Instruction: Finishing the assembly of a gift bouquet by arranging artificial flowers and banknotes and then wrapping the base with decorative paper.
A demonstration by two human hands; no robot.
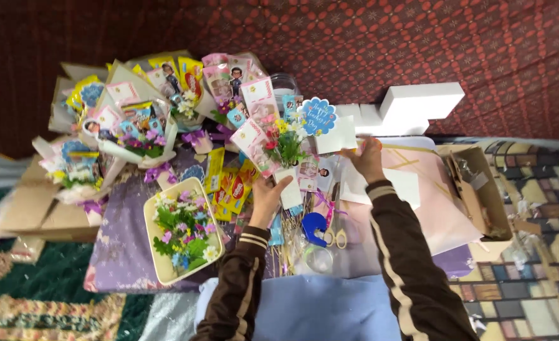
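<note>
Small bouquet held up over the crowded purple table

The left hand point(268, 194) clamps the white base of a small bouquet point(285, 148) of green, yellow and red stems; the right hand point(368, 158) pinches a white card point(336, 136), beside a blue scalloped tag point(318, 115). Finished bouquets point(127, 126) crowd far left, a cream tray of flowers point(181, 230) sits near left, and pink paper point(437, 208) lies flat at right.

Dark red patterned wall point(368, 38) behind; patchwork floor covering point(532, 265) below.

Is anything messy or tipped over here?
Yes: the finished bouquets lie heaped and tilted over one another at the table's far left, and yellow snack packets lie strewn beside the tray of artificial flowers.
</note>
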